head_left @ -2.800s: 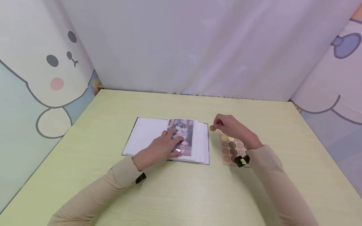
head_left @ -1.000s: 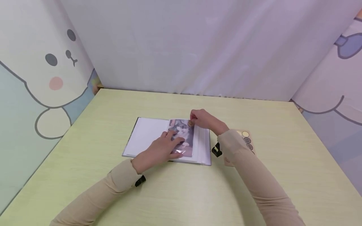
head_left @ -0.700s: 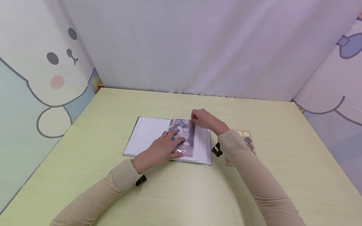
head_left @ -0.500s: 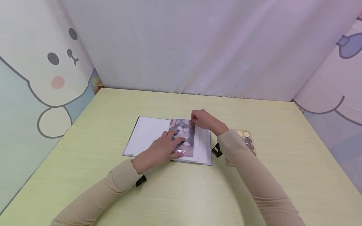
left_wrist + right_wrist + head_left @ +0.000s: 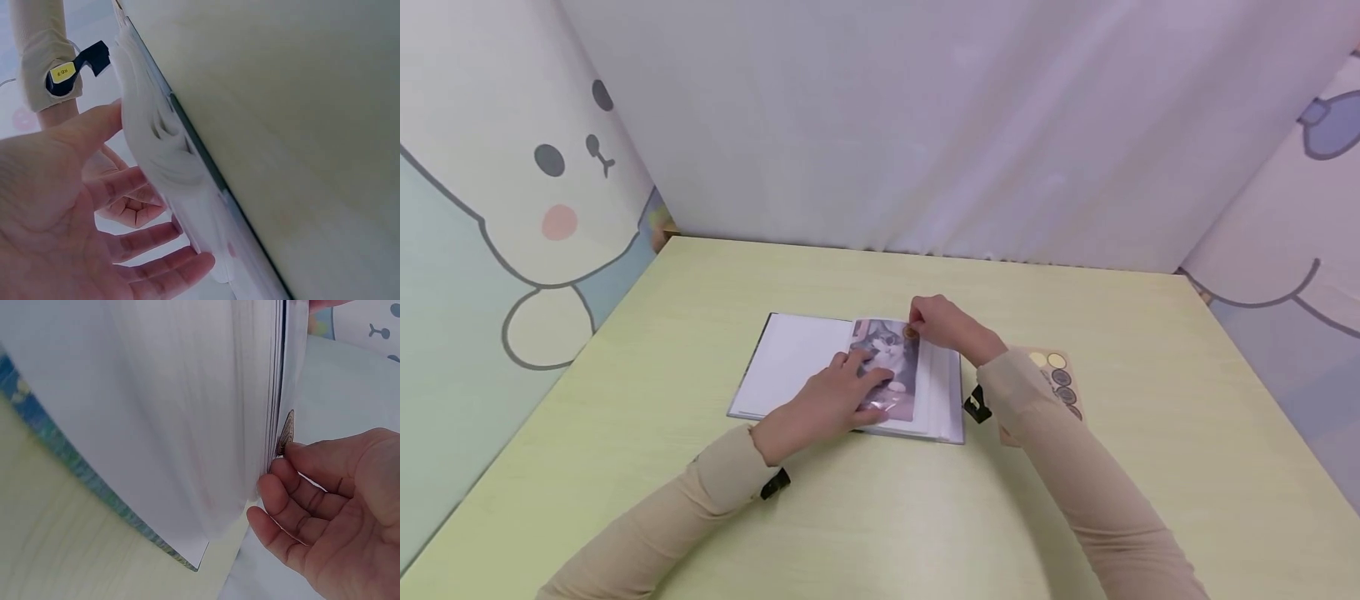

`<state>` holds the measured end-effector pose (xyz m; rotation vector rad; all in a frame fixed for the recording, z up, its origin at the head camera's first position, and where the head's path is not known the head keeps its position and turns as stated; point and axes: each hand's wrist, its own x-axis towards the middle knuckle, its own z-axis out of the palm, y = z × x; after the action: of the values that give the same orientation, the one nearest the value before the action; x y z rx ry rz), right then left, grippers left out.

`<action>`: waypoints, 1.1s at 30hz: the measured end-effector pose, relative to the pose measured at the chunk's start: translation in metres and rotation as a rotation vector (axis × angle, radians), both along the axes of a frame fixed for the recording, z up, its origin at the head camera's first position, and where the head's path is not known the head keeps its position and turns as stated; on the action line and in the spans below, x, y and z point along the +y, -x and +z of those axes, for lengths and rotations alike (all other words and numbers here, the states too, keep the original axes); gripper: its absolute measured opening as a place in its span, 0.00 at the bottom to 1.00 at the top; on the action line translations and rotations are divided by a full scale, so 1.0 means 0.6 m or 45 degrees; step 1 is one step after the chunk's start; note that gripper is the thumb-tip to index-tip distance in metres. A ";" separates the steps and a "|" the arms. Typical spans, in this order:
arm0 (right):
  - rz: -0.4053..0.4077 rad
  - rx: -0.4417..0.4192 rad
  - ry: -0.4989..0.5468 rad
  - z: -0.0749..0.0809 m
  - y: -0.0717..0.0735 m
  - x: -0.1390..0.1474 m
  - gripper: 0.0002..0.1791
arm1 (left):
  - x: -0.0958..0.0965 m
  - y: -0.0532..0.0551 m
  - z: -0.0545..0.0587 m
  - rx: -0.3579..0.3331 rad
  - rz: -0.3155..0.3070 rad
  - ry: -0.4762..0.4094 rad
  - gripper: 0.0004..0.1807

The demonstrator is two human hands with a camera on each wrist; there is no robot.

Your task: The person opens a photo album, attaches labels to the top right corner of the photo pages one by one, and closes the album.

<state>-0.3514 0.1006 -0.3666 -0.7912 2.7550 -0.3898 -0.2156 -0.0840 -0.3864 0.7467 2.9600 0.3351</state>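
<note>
Centrally in the head view, an open album [image 5: 790, 367] lay flat on the pale green table [image 5: 880, 517], its left page blank white and its right page holding a cat photo [image 5: 887, 371] under a clear sleeve. The left hand [image 5: 831, 400] rested on that photo with fingers spread and fairly straight, pressing the lower part of the picture down; in the left wrist view the same hand [image 5: 69, 219] showed an open palm with fingertips against the stacked white pages [image 5: 169, 162]. The right hand [image 5: 947, 325] sat at the upper right corner of the photo, thumb and fingers pinched together on a small round brown sticker [image 5: 911, 332]. In the right wrist view that sticker [image 5: 286, 431] appeared edge-on at the page edge, touching the fingertips [image 5: 281, 469] of the right hand [image 5: 331, 512].

To the right of the album, lower middle right of the head view, lay a tan sticker sheet [image 5: 1060, 379] with round stickers in rows. Most of it was hidden by the right forearm in its beige sleeve [image 5: 1075, 483], so only a few circles could be made out. The near part of the photo was covered by the left hand. Whether the sticker already lay flat on the sleeve could not be told.
</note>
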 end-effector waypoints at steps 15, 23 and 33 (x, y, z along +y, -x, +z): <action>-0.058 -0.015 -0.019 -0.002 0.000 -0.004 0.07 | -0.002 0.006 -0.006 0.044 -0.015 0.006 0.30; -0.045 0.008 0.001 0.007 -0.010 0.006 0.08 | -0.002 0.006 -0.005 0.019 -0.011 0.005 0.31; 0.144 0.170 0.012 0.020 -0.076 0.038 0.08 | -0.003 0.008 -0.002 0.008 -0.018 0.005 0.31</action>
<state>-0.3061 0.1232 -0.3545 -1.0045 2.8146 -0.3394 -0.2201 -0.0859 -0.3878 0.7689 2.9586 0.3268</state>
